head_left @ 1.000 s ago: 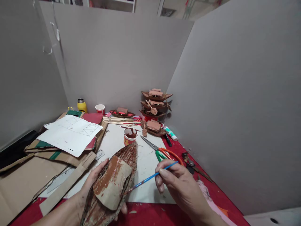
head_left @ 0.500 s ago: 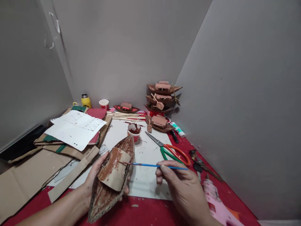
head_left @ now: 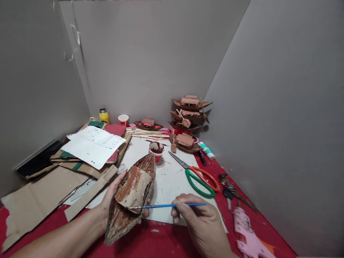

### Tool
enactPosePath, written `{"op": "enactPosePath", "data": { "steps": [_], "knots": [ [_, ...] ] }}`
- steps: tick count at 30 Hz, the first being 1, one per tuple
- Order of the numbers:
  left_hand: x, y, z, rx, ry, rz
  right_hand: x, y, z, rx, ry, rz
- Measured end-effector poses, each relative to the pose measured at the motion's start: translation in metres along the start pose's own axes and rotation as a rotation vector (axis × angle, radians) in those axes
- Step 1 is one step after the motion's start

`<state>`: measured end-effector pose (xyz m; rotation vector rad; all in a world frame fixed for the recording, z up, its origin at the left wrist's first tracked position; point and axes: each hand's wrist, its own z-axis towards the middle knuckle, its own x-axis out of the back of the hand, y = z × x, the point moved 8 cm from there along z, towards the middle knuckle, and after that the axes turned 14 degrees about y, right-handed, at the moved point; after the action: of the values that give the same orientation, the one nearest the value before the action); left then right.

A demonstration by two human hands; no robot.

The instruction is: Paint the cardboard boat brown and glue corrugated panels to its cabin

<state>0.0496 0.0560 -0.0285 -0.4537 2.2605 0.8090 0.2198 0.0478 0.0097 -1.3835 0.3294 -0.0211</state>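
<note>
Head view, item: cardboard boat model [head_left: 119,222], held above the near edge of the table [head_left: 166,245] in the left hand [head_left: 111,199], fingers wrapped under the hull. Fingers of the right hand [head_left: 201,224] pinch a blue paintbrush [head_left: 166,205], its tip touching the cabin roof [head_left: 134,184]. Risk, as judged: wet brown paint smearing onto the gripping fingers, or dripping onto the white sheet [head_left: 172,179], should the hull tilt. Condition: corrugated hull streaked brown; roof partly coated, bare card at its lower edge.
</note>
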Motion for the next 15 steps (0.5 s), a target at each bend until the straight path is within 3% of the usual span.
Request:
{"op": "enactPosePath", "data": {
  "steps": [5, 11, 13, 15],
  "knots": [
    [0.003, -0.001, 0.001, -0.021, -0.021, 0.026, 0.012, -0.011, 0.004, 0.127, 0.118, -0.056],
    [0.007, -0.001, 0.001, -0.035, 0.105, -0.009, -0.004, -0.028, -0.012, 0.328, -0.103, -0.034],
    [0.005, -0.002, 0.001, -0.031, 0.103, 0.021, 0.002, -0.031, -0.01, 0.385, -0.027, -0.061],
    [0.004, -0.003, 0.002, -0.011, 0.092, 0.068, 0.013, -0.027, -0.004, 0.352, 0.099, -0.115]
  ]
}}
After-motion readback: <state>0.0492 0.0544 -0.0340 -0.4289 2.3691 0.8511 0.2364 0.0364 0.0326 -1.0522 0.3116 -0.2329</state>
